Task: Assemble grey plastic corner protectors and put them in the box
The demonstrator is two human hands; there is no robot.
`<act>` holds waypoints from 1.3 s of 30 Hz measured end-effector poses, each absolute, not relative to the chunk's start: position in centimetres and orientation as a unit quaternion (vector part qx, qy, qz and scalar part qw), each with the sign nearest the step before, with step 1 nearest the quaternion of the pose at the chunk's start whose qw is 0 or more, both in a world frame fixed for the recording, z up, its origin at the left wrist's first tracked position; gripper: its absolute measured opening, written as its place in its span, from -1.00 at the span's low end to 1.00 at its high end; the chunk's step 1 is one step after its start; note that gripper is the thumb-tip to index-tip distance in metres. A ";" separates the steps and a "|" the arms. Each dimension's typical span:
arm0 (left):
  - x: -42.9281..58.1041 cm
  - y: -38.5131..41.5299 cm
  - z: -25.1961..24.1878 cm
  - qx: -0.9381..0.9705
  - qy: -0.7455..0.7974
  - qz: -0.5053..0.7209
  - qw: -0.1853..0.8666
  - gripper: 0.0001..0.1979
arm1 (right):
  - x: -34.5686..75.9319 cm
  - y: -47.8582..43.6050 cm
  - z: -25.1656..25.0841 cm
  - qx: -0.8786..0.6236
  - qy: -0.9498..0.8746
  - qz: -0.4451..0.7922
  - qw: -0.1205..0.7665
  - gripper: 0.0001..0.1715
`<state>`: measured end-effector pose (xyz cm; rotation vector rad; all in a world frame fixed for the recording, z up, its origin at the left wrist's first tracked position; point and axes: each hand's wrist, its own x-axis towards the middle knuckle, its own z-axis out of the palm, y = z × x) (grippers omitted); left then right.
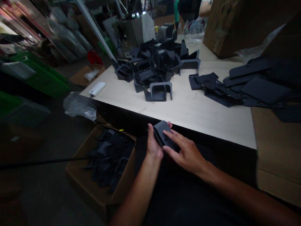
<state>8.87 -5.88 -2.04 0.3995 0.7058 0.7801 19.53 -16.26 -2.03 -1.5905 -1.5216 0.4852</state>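
Observation:
A dark grey plastic housing [162,128], box-like with a smooth top face, is held between both hands above my lap, just off the table's front edge. My left hand [154,146] cradles it from the left and below, thumb up along its side and fingertips showing at its far edge. Across its upper face lie the fingers of my right hand [185,150], with the thumb at the near side. On the table beyond, a U-shaped dark grey plastic frame [158,96] stands closest to my hands, in front of a heap of similar frames [155,62].
Dark flat panels [263,89] are piled at the table's right. A white box-shaped object [97,89] lies at the left corner of the table [178,110]. Below left, a cardboard box [82,185] holds more dark plastic parts. A large carton [221,28] stands at the back right.

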 end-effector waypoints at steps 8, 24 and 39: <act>8.4 -5.7 -1.8 0.193 0.338 0.372 0.843 -0.25 | 18.6 -16.5 -2.0 -0.634 -0.611 0.187 0.436 -0.34; 8.2 -6.7 -0.8 0.197 0.365 0.390 0.822 -0.27 | 18.4 -16.3 -1.6 -0.625 -0.640 0.173 0.412 -0.36; 7.7 -7.8 0.0 0.130 0.350 0.436 0.819 -0.28 | 18.6 -15.6 -3.9 -0.584 -0.679 0.072 0.440 -0.37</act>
